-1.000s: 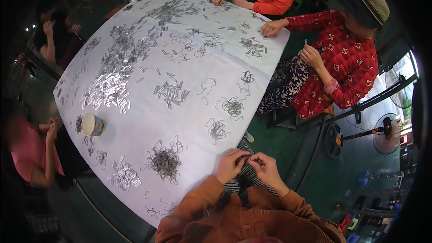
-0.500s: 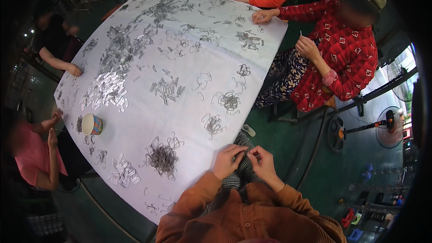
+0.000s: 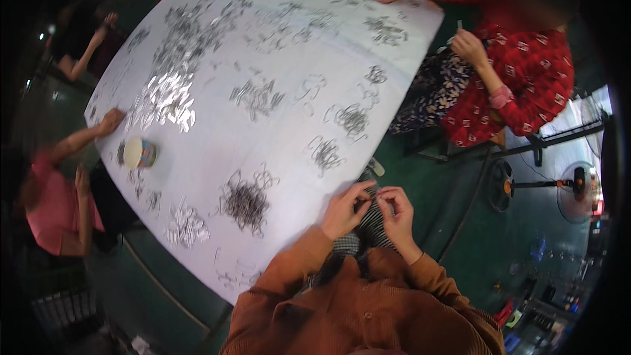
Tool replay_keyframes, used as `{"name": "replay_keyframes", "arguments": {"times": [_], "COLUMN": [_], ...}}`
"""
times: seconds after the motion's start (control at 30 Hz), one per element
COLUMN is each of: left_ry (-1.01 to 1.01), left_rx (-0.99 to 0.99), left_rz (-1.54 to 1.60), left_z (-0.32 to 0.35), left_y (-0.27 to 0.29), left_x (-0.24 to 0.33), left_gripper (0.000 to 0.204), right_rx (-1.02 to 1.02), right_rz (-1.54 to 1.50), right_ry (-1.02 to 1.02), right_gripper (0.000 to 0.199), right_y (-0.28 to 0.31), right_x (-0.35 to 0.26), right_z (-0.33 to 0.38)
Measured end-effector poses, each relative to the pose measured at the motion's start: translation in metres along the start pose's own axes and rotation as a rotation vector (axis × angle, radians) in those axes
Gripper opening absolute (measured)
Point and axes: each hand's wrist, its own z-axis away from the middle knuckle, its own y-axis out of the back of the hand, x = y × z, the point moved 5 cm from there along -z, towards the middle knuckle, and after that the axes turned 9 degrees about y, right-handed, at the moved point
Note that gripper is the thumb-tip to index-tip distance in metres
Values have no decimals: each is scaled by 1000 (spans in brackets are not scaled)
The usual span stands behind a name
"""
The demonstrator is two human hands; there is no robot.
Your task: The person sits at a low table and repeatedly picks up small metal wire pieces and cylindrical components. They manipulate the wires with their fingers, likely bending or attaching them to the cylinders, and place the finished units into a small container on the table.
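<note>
A large table (image 3: 289, 181) covered in white stands slantwise over a green floor (image 3: 427, 187), its cover creased across the far half. A standing fan (image 3: 577, 192) is off to the right; co-workers sit around the edges, one in red patterned cloth (image 3: 526, 85), one in a pink top (image 3: 62, 213). Toward the left of the table a paper cup (image 3: 148, 153) with a coloured side stands upright, its pale inside partly visible. Shiny flat strips (image 3: 172, 102) spread beyond it, and a dark heap of bent wire pieces (image 3: 245, 204) lies on the cover, left of the wearer's hands. The left hand (image 3: 343, 213) and right hand (image 3: 398, 218) meet above the lap just beyond the table edge, thumbs and forefingers drawn close; whether they pinch something is too blurred to tell
</note>
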Motion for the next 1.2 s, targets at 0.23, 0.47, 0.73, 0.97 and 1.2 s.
{"name": "replay_keyframes", "arguments": {"times": [0.23,0.47,0.73,0.97,1.2], "left_ry": [-89,2,170,76,159], "left_rx": [43,587,831,824,418], "left_rz": [-26,-494,-913,-868,120], "left_z": [7,-53,-123,-81,30], "left_y": [22,167,229,197,14], "left_x": [11,30,-22,6,47], "left_gripper": [31,20,20,21,13], "right_rx": [-23,-96,-151,-201,-246], "right_rz": [-127,-82,16,5,0], "right_ry": [18,30,98,96,150], "right_gripper": [6,5,5,5,6], "right_y": [-8,-9,3,9,12], "right_x": [-7,-3,-8,-12,-28], "right_z": [3,7,2,6,5]}}
